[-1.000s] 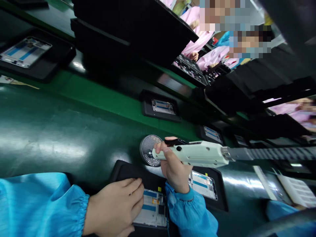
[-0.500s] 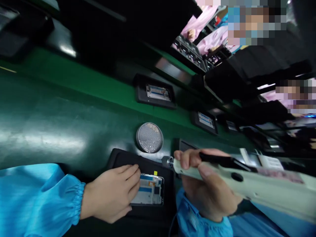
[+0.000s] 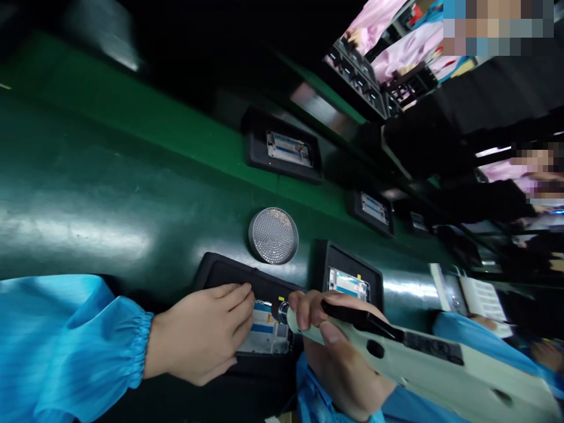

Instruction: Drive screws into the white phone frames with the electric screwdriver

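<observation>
A: Head view, near edge of the bench. Left hand, blue sleeve, lies flat with fingers stretched out, not gripping; fingertips press on the black rectangular foam tray and touch the left edge of the white-and-blue phone frame seated in it.

B: And the right hand?

A: Fingers clenched around the cream plastic electric screwdriver, thumb along its black lever. The metal tip sits over the top right corner of the phone frame; contact I cannot tell.

B: Around them?

A: Round perforated metal dish on the dark green glossy bench, just beyond the tray. Second black tray with a frame to its right. More trays ride the green conveyor strip behind. Pink-sleeved people work far off, upper right.
</observation>
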`<state>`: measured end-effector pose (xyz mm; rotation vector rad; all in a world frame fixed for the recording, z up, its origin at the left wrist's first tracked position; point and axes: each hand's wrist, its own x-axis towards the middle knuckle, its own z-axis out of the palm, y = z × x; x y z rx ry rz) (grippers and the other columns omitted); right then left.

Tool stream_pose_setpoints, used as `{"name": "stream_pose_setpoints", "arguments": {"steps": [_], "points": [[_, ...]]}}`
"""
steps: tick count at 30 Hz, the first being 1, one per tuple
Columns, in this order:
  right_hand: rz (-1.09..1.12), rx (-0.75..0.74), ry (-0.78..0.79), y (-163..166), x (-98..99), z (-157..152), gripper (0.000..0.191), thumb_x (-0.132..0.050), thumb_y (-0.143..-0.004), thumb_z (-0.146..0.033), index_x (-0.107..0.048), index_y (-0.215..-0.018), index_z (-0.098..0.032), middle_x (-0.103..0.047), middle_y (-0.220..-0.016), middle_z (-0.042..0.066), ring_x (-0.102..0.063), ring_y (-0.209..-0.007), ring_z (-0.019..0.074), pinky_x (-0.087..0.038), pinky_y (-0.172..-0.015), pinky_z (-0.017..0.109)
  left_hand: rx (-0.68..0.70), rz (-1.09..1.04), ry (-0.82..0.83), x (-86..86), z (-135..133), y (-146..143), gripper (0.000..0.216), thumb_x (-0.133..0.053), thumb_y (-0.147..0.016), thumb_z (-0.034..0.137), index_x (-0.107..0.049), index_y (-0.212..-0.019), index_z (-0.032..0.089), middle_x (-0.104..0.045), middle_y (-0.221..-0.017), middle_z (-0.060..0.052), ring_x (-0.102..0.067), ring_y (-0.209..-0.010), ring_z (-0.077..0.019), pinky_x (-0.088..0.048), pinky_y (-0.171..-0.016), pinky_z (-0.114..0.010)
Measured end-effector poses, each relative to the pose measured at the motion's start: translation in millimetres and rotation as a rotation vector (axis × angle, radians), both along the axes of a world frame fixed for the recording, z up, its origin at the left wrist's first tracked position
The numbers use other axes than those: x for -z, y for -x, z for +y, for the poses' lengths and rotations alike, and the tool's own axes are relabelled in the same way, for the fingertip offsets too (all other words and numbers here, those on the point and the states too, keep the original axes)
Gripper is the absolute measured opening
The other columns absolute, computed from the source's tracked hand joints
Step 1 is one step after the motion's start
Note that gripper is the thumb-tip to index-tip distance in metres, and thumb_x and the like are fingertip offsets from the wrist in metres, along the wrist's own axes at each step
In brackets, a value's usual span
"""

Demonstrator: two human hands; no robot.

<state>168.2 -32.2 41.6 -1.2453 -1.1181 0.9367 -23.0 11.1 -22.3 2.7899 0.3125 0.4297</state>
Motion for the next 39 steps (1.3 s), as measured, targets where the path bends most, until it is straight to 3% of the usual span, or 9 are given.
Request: {"name": "stream_pose_setpoints", "arguments": {"steps": [25,30,33,36,39], "points": [[-0.007,-0.020,-0.003,1.2,2.5,4.1,0.017,-0.061,-0.083,-0.015,-0.065,-0.097,-0.025,-0.055,-0.066,-0.004,-0.055,-0.060,0.0121,-0.052,-0.070,0.037,-0.031,-0.049,0.003,-1.5,-1.2,-2.1,0.059,-0.061,-0.086,0.048,-0.062,-0.123,0.002,-0.061,-0.130,-0.023,-0.056,-0.123,-0.0357,-0.039,-0.109,-0.044],[0.011,-0.051,-0.034,0.9,9.0,3.2,0.018,-0.061,-0.083,-0.014,-0.064,-0.097,-0.024,-0.057,-0.068,-0.003,-0.056,-0.060,0.0123,-0.052,-0.069,0.037,-0.058,-0.028,0.002,-1.2,-2.8,-4.5,0.062,-0.057,-0.089,0.055,-0.064,-0.122,0.003,-0.062,-0.129,-0.022,-0.056,-0.123,-0.0360,-0.041,-0.107,-0.044],[0.043,-0.057,-0.029,-1.5,11.7,4.5,0.019,-0.061,-0.082,-0.012,-0.065,-0.097,-0.023,-0.058,-0.067,-0.003,-0.057,-0.060,0.0126,-0.051,-0.068,0.037,-0.087,0.002,-0.026,-5.3,-4.2,-6.6,0.057,-0.059,-0.088,0.050,-0.064,-0.121,0.004,-0.063,-0.128,-0.022,-0.058,-0.121,-0.0366,-0.043,-0.106,-0.046],[0.099,0.003,-0.033,-12.6,4.1,17.5,0.018,-0.064,-0.079,-0.016,-0.066,-0.095,-0.023,-0.057,-0.061,-0.003,-0.056,-0.058,0.0129,-0.050,-0.067,0.036,-0.108,0.023,-0.091,-14.0,-7.7,-6.8,0.056,-0.065,-0.084,0.041,-0.060,-0.124,0.003,-0.064,-0.124,-0.023,-0.060,-0.116,-0.0381,-0.046,-0.102,-0.048],[0.126,0.224,-0.170,-33.2,-17.1,43.6,0.017,-0.067,-0.070,-0.019,-0.066,-0.086,-0.023,-0.054,-0.054,-0.004,-0.052,-0.053,0.0130,-0.049,-0.064,0.035,-0.115,0.032,-0.220,-25.6,-14.2,-6.0,0.049,-0.062,-0.084,0.024,-0.056,-0.127,-0.001,-0.065,-0.121,-0.025,-0.063,-0.109,-0.0381,-0.050,-0.094,-0.050]]}}
